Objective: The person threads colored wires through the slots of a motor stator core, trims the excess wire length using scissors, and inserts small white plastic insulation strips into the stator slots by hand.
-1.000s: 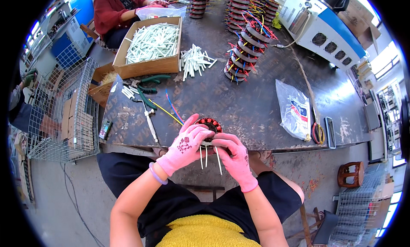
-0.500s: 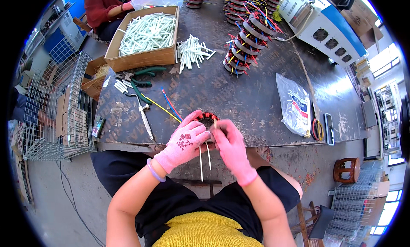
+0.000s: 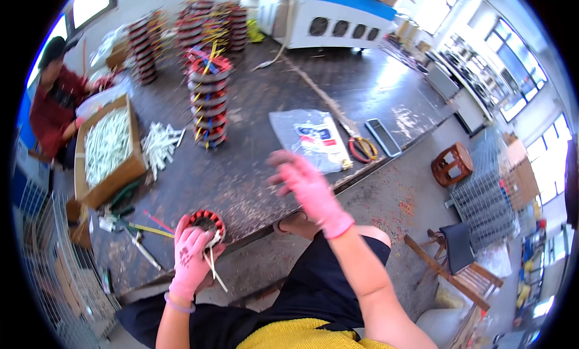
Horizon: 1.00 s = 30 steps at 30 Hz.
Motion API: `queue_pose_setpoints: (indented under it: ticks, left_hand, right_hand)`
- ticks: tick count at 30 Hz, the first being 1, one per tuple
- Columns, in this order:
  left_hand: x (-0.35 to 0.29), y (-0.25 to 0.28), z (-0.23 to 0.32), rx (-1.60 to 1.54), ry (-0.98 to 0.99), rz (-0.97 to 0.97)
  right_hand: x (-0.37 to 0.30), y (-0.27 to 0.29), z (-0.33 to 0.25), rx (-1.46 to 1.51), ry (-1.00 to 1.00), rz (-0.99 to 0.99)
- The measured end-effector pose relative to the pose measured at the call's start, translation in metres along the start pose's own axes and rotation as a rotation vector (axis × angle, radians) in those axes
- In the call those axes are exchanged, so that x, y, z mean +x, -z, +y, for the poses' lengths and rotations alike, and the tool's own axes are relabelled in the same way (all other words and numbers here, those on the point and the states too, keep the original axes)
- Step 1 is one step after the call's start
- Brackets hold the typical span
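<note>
At the table's near edge my left hand (image 3: 188, 258), in a pink glove, grips a ring-shaped motor stator (image 3: 218, 221) with red coils around its rim. Two pale strips (image 3: 214, 270) hang from the stator below that hand, and a yellow wire (image 3: 154, 231) and a red one stick out to its left. My right hand (image 3: 304, 183), gloved the same, is raised apart from the stator, with fingers spread and slightly blurred. Nothing shows in it. Closest to it on the table lies a clear plastic bag (image 3: 289, 129) with printing.
Scissors (image 3: 363, 150) and a phone (image 3: 383, 138) lie right of the bag. Stacked stators (image 3: 208, 104) stand farther back. On the left are a cardboard box (image 3: 99, 195) of white tubes, a loose tube pile (image 3: 161, 147) and a soldering iron (image 3: 142, 249). Another person (image 3: 54, 107) sits beyond.
My right hand has left the stator, opened and moved right toward the plastic bag. My left hand still holds the stator. The whole view has turned to the right.
</note>
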State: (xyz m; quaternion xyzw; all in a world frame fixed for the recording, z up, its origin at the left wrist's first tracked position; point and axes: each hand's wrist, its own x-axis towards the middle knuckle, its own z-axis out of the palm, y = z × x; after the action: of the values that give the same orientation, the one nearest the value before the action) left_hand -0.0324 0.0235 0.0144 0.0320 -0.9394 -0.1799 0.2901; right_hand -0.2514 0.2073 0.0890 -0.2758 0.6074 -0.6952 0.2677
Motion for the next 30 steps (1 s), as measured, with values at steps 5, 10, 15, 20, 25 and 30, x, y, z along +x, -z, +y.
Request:
queue_pose_setpoints:
  ticks: [5,10,15,20,25,30]
  left_hand:
    - [0.007,-0.009,0.012,0.008,-0.015,0.006]
    - [0.002,-0.007,0.006,0.093,0.018,-0.052]
    - [-0.006,0.01,-0.005,0.03,0.055,-0.151]
    - [0.009,0.026,-0.022,-0.027,-0.084,-0.297]
    - [0.006,0.057,-0.015,0.079,0.023,-0.342]
    - [-0.049,0.046,0.024,-0.067,0.765,0.099]
  right_hand:
    - [0.014,0.23,0.023,-1.338,0.059,0.641]
    - [0.057,0.288,0.041,-1.694,-0.374,0.379]
    - [0.059,0.251,-0.009,-1.382,-0.497,0.182]
    - [-0.013,0.278,0.036,0.05,-0.055,0.245]
    - [-0.088,0.15,0.015,-0.05,-0.255,0.02]
    - [-0.135,0.07,0.053,0.243,-0.775,-0.381]
